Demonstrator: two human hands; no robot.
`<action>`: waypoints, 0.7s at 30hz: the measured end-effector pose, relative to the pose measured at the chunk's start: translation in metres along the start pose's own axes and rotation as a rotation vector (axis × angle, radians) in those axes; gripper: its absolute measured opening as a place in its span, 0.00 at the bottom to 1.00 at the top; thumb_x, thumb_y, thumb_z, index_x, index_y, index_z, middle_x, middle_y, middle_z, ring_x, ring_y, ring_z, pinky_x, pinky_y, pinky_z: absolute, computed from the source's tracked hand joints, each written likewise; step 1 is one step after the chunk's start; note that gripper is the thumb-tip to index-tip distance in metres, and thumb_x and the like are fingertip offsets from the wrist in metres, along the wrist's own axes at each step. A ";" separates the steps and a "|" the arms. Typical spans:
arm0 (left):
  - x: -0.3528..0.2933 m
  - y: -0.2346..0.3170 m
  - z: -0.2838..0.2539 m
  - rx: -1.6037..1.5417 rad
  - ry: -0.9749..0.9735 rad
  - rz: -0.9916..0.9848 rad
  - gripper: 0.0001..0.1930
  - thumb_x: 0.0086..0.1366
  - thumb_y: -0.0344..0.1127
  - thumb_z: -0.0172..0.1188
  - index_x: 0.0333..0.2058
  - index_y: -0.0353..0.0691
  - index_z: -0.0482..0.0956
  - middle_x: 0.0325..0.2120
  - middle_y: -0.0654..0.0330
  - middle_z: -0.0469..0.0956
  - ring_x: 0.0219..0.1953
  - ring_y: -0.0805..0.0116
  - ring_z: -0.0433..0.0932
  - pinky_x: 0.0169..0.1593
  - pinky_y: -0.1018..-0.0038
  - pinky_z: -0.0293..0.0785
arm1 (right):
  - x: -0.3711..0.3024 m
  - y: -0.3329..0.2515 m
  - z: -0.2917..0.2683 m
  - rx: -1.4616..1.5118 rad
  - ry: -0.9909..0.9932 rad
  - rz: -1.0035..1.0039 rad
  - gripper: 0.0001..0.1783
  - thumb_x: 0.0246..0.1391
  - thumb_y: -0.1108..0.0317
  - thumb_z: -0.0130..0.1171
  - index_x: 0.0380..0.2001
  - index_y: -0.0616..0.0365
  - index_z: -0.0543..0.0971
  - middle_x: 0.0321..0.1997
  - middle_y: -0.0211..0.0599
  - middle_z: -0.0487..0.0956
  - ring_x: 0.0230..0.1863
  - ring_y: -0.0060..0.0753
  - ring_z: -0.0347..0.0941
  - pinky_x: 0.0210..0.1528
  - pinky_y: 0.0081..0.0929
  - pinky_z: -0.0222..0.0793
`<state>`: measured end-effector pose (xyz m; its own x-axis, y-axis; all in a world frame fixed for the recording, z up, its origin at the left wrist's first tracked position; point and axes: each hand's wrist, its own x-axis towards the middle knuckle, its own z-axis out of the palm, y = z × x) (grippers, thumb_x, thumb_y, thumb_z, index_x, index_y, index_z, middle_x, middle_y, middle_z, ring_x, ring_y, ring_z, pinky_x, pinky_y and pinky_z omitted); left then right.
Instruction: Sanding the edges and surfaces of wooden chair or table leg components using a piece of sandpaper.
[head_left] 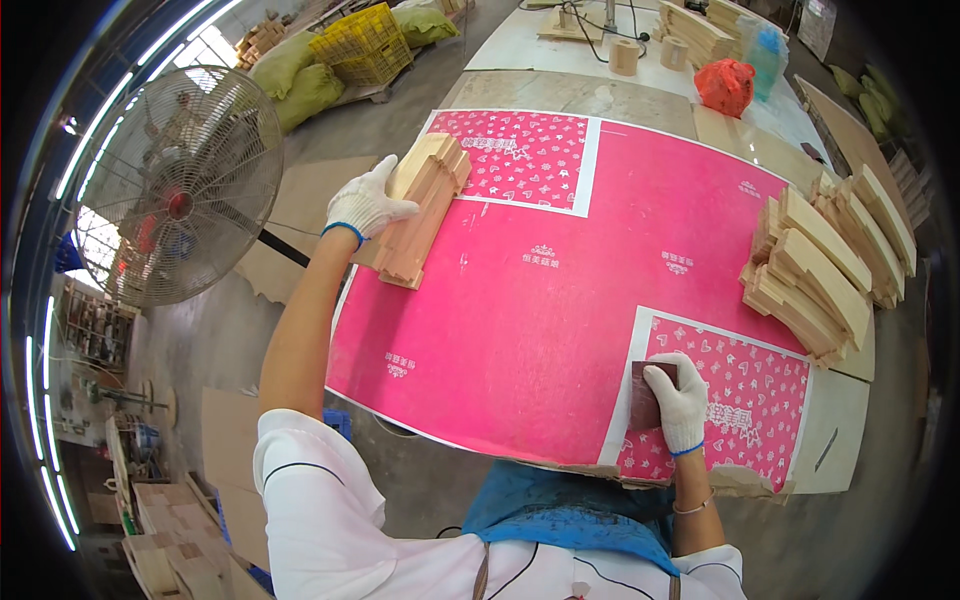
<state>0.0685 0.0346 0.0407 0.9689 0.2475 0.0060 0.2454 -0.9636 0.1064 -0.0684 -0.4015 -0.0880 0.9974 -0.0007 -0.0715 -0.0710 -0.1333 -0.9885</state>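
Observation:
My left hand [368, 203], in a white knit glove with a blue cuff, lies against the left side of a row of pale shaped wood pieces [425, 215]. Its fingers are stretched out and the thumb points across the wood. These pieces stand close together on the left of a pink printed sheet [510, 330] covering the table. In my right hand [680, 400], gloved the same way, is a flat dark brown block, looking like a sanding block [646, 395]. It is held between thumb and fingers over a pink patterned patch near the front edge.
Curved wood pieces [815, 265] are heaped on the table's right. Farther back are a red plastic bag [725, 87], tape rolls [625, 57] and more wood pieces [695, 35]. A large caged fan [180, 185] stands left of the table, with a yellow crate [362, 47] beyond.

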 end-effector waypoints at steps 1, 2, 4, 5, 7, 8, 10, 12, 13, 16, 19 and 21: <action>0.000 0.000 0.000 0.009 0.007 -0.012 0.49 0.46 0.54 0.68 0.68 0.48 0.62 0.56 0.46 0.75 0.57 0.49 0.75 0.59 0.60 0.70 | 0.000 0.001 0.001 -0.006 -0.007 0.000 0.09 0.56 0.71 0.62 0.39 0.65 0.80 0.36 0.32 0.82 0.38 0.18 0.75 0.43 0.20 0.72; 0.000 -0.001 0.001 0.010 0.008 -0.012 0.49 0.46 0.54 0.68 0.68 0.48 0.62 0.56 0.46 0.75 0.57 0.49 0.75 0.59 0.60 0.70 | 0.000 0.001 0.002 -0.012 -0.014 -0.001 0.10 0.56 0.71 0.62 0.39 0.65 0.80 0.36 0.32 0.82 0.39 0.18 0.75 0.43 0.20 0.72; -0.002 -0.002 0.002 -0.008 0.041 0.002 0.47 0.47 0.54 0.68 0.67 0.48 0.63 0.55 0.46 0.76 0.56 0.49 0.76 0.59 0.60 0.70 | 0.001 0.004 0.001 -0.017 -0.018 -0.012 0.10 0.56 0.70 0.62 0.39 0.65 0.80 0.36 0.33 0.82 0.39 0.19 0.76 0.43 0.21 0.72; -0.001 -0.001 0.003 -0.010 0.040 0.003 0.47 0.47 0.54 0.68 0.67 0.48 0.63 0.55 0.46 0.76 0.56 0.49 0.76 0.59 0.60 0.70 | 0.001 0.004 0.000 -0.023 -0.022 -0.022 0.11 0.56 0.69 0.62 0.40 0.64 0.80 0.36 0.34 0.82 0.38 0.20 0.76 0.43 0.22 0.73; 0.001 -0.001 0.002 -0.020 0.021 -0.001 0.46 0.47 0.54 0.67 0.66 0.48 0.65 0.55 0.47 0.76 0.56 0.49 0.76 0.58 0.60 0.71 | 0.004 -0.006 0.002 -0.099 -0.018 -0.020 0.12 0.57 0.67 0.62 0.40 0.64 0.80 0.36 0.35 0.82 0.39 0.21 0.77 0.44 0.23 0.73; 0.000 -0.003 0.003 -0.017 0.021 -0.004 0.46 0.47 0.54 0.67 0.66 0.48 0.65 0.55 0.47 0.76 0.56 0.49 0.76 0.58 0.60 0.71 | 0.008 -0.012 0.007 -0.173 -0.017 -0.019 0.13 0.57 0.66 0.62 0.40 0.63 0.80 0.37 0.36 0.82 0.39 0.23 0.77 0.45 0.24 0.73; -0.002 -0.009 0.006 -0.009 0.075 0.014 0.45 0.48 0.53 0.66 0.66 0.49 0.65 0.55 0.48 0.76 0.56 0.50 0.76 0.58 0.60 0.71 | 0.022 -0.027 0.024 -0.146 -0.076 -0.039 0.13 0.57 0.65 0.62 0.41 0.63 0.80 0.37 0.37 0.83 0.40 0.24 0.77 0.45 0.25 0.73; -0.004 0.000 0.006 -0.013 0.088 0.000 0.43 0.50 0.53 0.64 0.66 0.50 0.65 0.54 0.49 0.77 0.55 0.50 0.77 0.57 0.59 0.72 | 0.045 -0.045 0.045 -0.079 -0.176 -0.070 0.16 0.57 0.61 0.62 0.41 0.63 0.80 0.39 0.39 0.83 0.41 0.25 0.77 0.47 0.26 0.72; -0.006 0.004 0.006 -0.008 0.102 -0.022 0.40 0.52 0.53 0.62 0.65 0.51 0.65 0.52 0.50 0.78 0.53 0.50 0.77 0.56 0.58 0.73 | 0.061 -0.054 0.059 -0.032 -0.226 -0.082 0.18 0.56 0.59 0.62 0.41 0.63 0.80 0.40 0.39 0.83 0.42 0.26 0.77 0.47 0.26 0.72; -0.008 0.002 0.022 0.028 0.209 0.003 0.36 0.54 0.53 0.59 0.63 0.55 0.67 0.49 0.51 0.79 0.50 0.50 0.79 0.54 0.56 0.74 | 0.120 -0.071 0.113 -0.044 -0.319 -0.133 0.22 0.55 0.53 0.62 0.41 0.62 0.80 0.38 0.41 0.83 0.42 0.29 0.78 0.47 0.28 0.72; -0.013 0.008 0.019 0.021 0.143 -0.055 0.35 0.56 0.55 0.56 0.63 0.55 0.69 0.49 0.52 0.77 0.52 0.52 0.77 0.55 0.58 0.72 | 0.160 -0.086 0.176 -0.145 -0.248 -0.347 0.20 0.54 0.52 0.61 0.40 0.58 0.80 0.38 0.46 0.83 0.41 0.41 0.81 0.45 0.35 0.74; -0.015 0.015 0.017 0.009 0.122 -0.059 0.34 0.57 0.53 0.56 0.63 0.55 0.69 0.50 0.53 0.77 0.52 0.52 0.77 0.55 0.58 0.72 | 0.181 -0.097 0.201 -0.245 -0.220 -0.420 0.20 0.53 0.51 0.61 0.39 0.56 0.81 0.38 0.47 0.83 0.41 0.46 0.81 0.44 0.38 0.74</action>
<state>0.0581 0.0144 0.0255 0.9418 0.3138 0.1208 0.3028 -0.9476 0.1014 0.1172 -0.1891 -0.0317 0.9121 0.3069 0.2717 0.3647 -0.3051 -0.8797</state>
